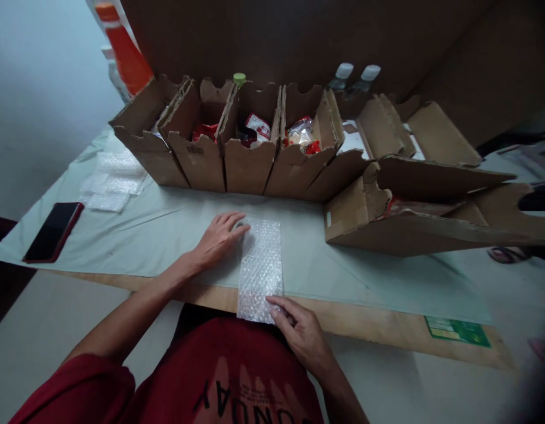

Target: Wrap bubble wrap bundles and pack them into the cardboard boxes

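A strip of clear bubble wrap [261,265] lies lengthwise on the pale green cloth, its near end reaching over the table's front edge. My left hand [218,237] rests at its upper left side, fingers stretched out and the tips at the wrap's edge. At the lower right corner, my right hand [299,330] pinches the wrap between thumb and forefinger, with the other fingers curled under. More pieces of bubble wrap [111,181] are layered on the cloth at the left.
Several cardboard bins [250,162] stand in a row behind the wrap, holding red and white packets [258,126]. Another cardboard bin [405,229] lies angled at the right. A phone [54,231] is at the left edge. Bottles [126,56] stand behind the bins.
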Tool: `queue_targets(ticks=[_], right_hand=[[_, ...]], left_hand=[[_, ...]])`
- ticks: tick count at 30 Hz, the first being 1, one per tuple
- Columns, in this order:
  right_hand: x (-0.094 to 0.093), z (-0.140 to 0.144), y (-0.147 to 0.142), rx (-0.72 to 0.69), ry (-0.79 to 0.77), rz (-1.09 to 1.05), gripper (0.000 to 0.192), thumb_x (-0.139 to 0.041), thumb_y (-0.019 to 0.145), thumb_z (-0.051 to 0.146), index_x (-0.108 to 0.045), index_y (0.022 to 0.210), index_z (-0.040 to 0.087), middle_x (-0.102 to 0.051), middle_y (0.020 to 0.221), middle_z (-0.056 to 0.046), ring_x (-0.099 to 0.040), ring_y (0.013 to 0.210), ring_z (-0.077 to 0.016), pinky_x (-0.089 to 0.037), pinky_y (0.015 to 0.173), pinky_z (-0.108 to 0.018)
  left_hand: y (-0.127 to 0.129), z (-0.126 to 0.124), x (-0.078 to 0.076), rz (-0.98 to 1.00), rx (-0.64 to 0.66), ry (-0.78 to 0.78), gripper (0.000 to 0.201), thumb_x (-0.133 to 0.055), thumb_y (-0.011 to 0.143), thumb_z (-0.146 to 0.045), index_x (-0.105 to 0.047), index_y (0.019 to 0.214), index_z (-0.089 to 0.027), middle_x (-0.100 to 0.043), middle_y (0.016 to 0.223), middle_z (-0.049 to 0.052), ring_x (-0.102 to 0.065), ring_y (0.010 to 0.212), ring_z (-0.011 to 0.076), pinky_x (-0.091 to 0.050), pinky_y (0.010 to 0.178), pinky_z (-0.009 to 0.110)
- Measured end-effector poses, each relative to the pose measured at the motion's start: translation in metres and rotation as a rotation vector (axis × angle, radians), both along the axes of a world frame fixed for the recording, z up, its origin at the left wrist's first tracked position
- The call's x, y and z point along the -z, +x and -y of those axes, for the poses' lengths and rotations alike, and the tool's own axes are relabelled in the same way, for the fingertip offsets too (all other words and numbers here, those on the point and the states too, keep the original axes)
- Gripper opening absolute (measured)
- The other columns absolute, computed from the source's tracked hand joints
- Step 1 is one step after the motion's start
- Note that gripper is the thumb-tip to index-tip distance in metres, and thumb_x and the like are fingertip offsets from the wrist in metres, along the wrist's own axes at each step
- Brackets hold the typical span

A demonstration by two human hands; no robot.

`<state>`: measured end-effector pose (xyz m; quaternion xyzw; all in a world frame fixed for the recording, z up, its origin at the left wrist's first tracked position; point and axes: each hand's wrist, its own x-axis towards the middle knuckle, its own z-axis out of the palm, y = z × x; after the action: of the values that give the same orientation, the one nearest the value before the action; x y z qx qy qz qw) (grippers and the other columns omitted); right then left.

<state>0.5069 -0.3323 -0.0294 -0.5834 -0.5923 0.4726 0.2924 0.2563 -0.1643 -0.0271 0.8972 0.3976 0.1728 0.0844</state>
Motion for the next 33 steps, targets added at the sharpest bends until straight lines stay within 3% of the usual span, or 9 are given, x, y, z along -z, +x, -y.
queue_targets(ticks=[5, 8, 11, 15, 18, 21, 24, 28, 33], right_hand=[[-0.001, -0.003, -0.006, 0.063, -0.15, -0.14, 0.035, -0.059, 0.093, 0.046, -0.076, 0.11, 0.02, -0.074, 0.083, -0.004, -0.062, 0.066, -0.0166, -0.052, 0.063, -0.029], [-0.004, -0.006, -0.004, 0.104, -0.205, -0.271, 0.037, -0.062, 0.091, 0.052, -0.076, 0.107, 0.021, -0.067, 0.075, -0.001, -0.055, 0.06, -0.0138, -0.049, 0.059, -0.027], [-0.003, -0.005, -0.004, 0.159, -0.236, -0.352, 0.044, -0.064, 0.09, 0.06, -0.076, 0.104, 0.02, -0.061, 0.071, 0.001, -0.051, 0.058, -0.0122, -0.046, 0.056, -0.025], [0.001, -0.003, -0.005, 0.217, -0.252, -0.466, 0.053, -0.063, 0.088, 0.069, -0.077, 0.098, 0.018, -0.065, 0.073, -0.001, -0.051, 0.056, -0.0106, -0.043, 0.057, -0.025], [0.002, -0.005, -0.003, 0.253, -0.3, -0.621, 0.056, -0.059, 0.091, 0.069, -0.073, 0.107, 0.017, -0.074, 0.084, -0.008, -0.067, 0.069, -0.0164, -0.045, 0.059, -0.025], [0.0, -0.002, 0.001, 0.288, -0.212, -0.681, 0.056, -0.053, 0.098, 0.062, -0.061, 0.135, 0.02, -0.077, 0.107, -0.014, -0.074, 0.089, -0.0222, -0.052, 0.063, -0.028], [-0.004, 0.003, 0.007, 0.302, 0.121, -0.395, 0.042, -0.051, 0.103, 0.043, -0.056, 0.141, 0.026, -0.077, 0.113, -0.011, -0.075, 0.093, -0.0215, -0.058, 0.078, -0.035], [-0.003, -0.009, 0.009, -0.029, 0.595, 0.211, 0.038, -0.055, 0.098, 0.017, -0.063, 0.134, 0.026, -0.074, 0.127, -0.01, -0.066, 0.122, -0.0268, -0.053, 0.102, -0.046], [0.014, -0.043, -0.002, -0.306, 0.664, 0.594, 0.035, -0.055, 0.096, 0.01, -0.067, 0.128, 0.02, -0.068, 0.139, -0.013, -0.057, 0.135, -0.0321, -0.05, 0.101, -0.051]], left_hand=[[-0.027, 0.094, -0.018, 0.144, 0.221, -0.298, 0.081, -0.054, 0.069, -0.006, -0.048, 0.148, -0.022, -0.05, 0.157, 0.012, -0.038, 0.149, 0.0322, -0.042, 0.118, 0.057], [-0.02, 0.127, -0.014, 0.12, 0.265, -0.286, 0.082, -0.056, 0.073, -0.008, -0.041, 0.153, -0.022, -0.045, 0.161, 0.014, -0.033, 0.154, 0.0337, -0.038, 0.121, 0.061], [-0.005, 0.132, 0.002, 0.158, 0.228, -0.163, 0.066, -0.055, 0.081, -0.007, -0.049, 0.145, -0.02, -0.058, 0.15, 0.015, -0.044, 0.147, 0.0338, -0.042, 0.116, 0.061], [0.008, 0.124, 0.015, 0.331, 0.137, -0.092, 0.038, -0.052, 0.09, -0.007, -0.062, 0.124, -0.022, -0.076, 0.119, 0.01, -0.066, 0.12, 0.0269, -0.056, 0.098, 0.046], [0.014, 0.117, 0.015, 0.434, 0.034, -0.175, 0.027, -0.051, 0.093, -0.012, -0.068, 0.111, -0.022, -0.078, 0.097, 0.006, -0.073, 0.092, 0.0214, -0.059, 0.079, 0.035], [0.02, 0.111, 0.013, 0.455, -0.167, -0.336, 0.022, -0.052, 0.095, -0.024, -0.071, 0.106, -0.021, -0.076, 0.084, 0.004, -0.071, 0.069, 0.018, -0.056, 0.061, 0.028], [0.026, 0.102, 0.01, 0.416, -0.33, -0.496, 0.028, -0.054, 0.094, -0.033, -0.07, 0.112, -0.019, -0.076, 0.08, 0.002, -0.069, 0.062, 0.017, -0.053, 0.057, 0.027], [0.03, 0.088, 0.008, 0.342, -0.361, -0.603, 0.041, -0.056, 0.091, -0.03, -0.063, 0.129, -0.019, -0.07, 0.068, -0.003, -0.061, 0.056, 0.0141, -0.046, 0.055, 0.025], [0.027, 0.089, 0.014, 0.294, -0.422, -0.461, 0.046, -0.059, 0.091, -0.025, -0.056, 0.137, -0.02, -0.071, 0.078, -0.001, -0.065, 0.064, 0.0154, -0.05, 0.062, 0.027]])
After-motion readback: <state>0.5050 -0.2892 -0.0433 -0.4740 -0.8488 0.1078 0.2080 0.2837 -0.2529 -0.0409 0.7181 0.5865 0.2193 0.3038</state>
